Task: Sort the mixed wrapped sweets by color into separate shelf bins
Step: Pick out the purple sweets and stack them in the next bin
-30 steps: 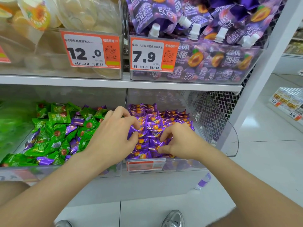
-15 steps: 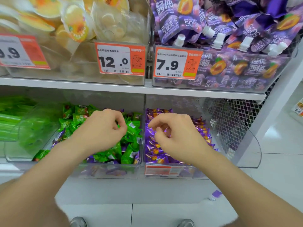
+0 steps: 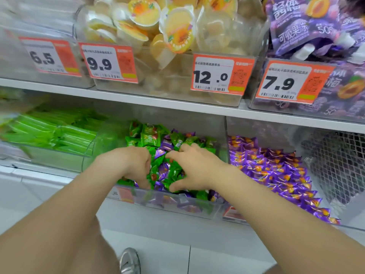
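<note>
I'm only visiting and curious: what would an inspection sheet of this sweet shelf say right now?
Surface: white shelf carrying clear bins.
Job's things: mixed bin holds green sweets and purple sweets jumbled; purple bin beside it holds purple only.
Clutter: nothing seen.
Grippers: left hand fingers down in the mix, grip unclear; right hand spread over it, holding nothing.
Cables: nothing seen.
Surroundings: jelly cups, purple pouches, price tags above; green stick packs left; wire mesh right; shoe on floor below.
</note>
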